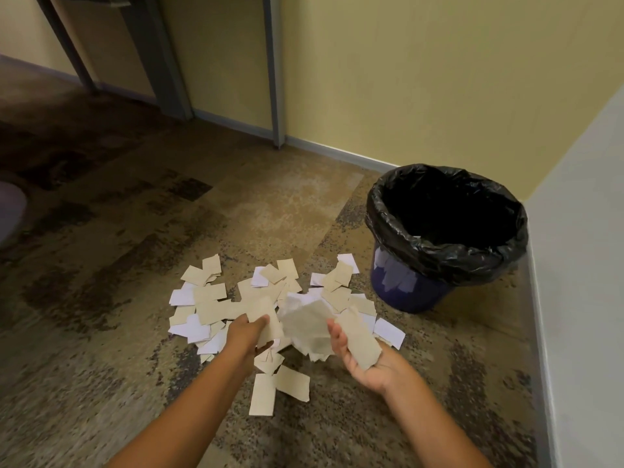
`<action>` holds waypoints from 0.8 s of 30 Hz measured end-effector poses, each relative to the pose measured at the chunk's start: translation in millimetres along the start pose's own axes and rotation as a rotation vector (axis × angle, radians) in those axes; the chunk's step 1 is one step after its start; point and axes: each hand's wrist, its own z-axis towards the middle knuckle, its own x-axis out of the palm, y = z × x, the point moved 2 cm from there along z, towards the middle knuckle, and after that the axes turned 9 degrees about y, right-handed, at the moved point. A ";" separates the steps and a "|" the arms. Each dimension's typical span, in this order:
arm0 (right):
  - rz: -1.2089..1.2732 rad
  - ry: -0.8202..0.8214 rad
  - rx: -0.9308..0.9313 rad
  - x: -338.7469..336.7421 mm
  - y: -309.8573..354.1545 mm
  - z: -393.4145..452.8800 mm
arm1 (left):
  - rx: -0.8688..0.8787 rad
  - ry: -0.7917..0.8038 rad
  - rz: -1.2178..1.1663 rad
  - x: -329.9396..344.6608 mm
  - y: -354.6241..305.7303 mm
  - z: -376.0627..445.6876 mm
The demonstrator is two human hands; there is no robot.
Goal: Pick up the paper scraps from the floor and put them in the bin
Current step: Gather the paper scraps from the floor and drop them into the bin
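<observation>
Two bare forearms reaching in from the bottom edge, over patterned brown carpet (101, 383). Left hand (248, 336) knuckles-up, fingers and thumb curled round a beige scrap (266, 317) that stands up out of the grip. Right hand (363, 359) palm-up, fingers loosely cupped under another beige scrap (359, 336) lying across the palm, thumb side towards the pile. Between both hands, a blurred bunch of white and grey paper (305, 327); cannot tell whether held, falling or lying on the pile. Just below the hands, two beige pieces (280, 390) flat on the carpet, overlapping at a corner. Beyond the hands, scraps (209, 298) spread in a loose heap on the floor, beige and white mixed, many overlapping, stretching from left of the left hand to near the foot of the bin. One white scrap (390, 332) just right of the right hand, flat on the carpet. Bin (401, 285) upright at right, dark blue, near the corner of the walls, lined with a black bag (439, 255) folded over the rim; inside dark, contents not discernible. Pale reflections of paper on the bin's side. Yellow wall (422, 79) behind, grey skirting along its base, grey door frame (275, 79) further left. Pale wall (587, 265) down the right edge.
</observation>
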 end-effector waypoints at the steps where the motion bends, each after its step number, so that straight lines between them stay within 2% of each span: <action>1: 0.000 0.036 0.001 8.3 5.0 -4.3 | -0.004 0.002 -0.020 -0.6 -0.5 1.6; 4: -0.016 0.137 -0.037 37.3 27.2 -16.2 | -0.016 0.007 -0.044 -0.9 -1.5 2.6; 8: -0.043 0.285 -0.178 79.2 68.1 -31.7 | -0.031 0.004 -0.043 1.8 2.1 2.0; 12: -0.048 0.313 -0.374 114.7 118.5 -45.4 | -0.055 0.012 -0.050 4.5 6.9 0.2; 17: 0.047 0.256 -0.663 138.9 172.3 -58.4 | -0.054 0.028 -0.046 5.7 7.7 -0.8; 19: -0.038 0.171 -0.746 142.4 184.0 -54.5 | -0.076 0.032 -0.052 8.8 6.8 -3.1; 22: -0.229 0.034 -0.728 135.6 197.3 -42.3 | -0.124 0.056 -0.079 16.9 3.8 -8.1; 24: -0.249 -0.006 -0.686 120.1 203.8 -36.5 | -0.115 0.088 -0.066 24.5 -4.5 -10.5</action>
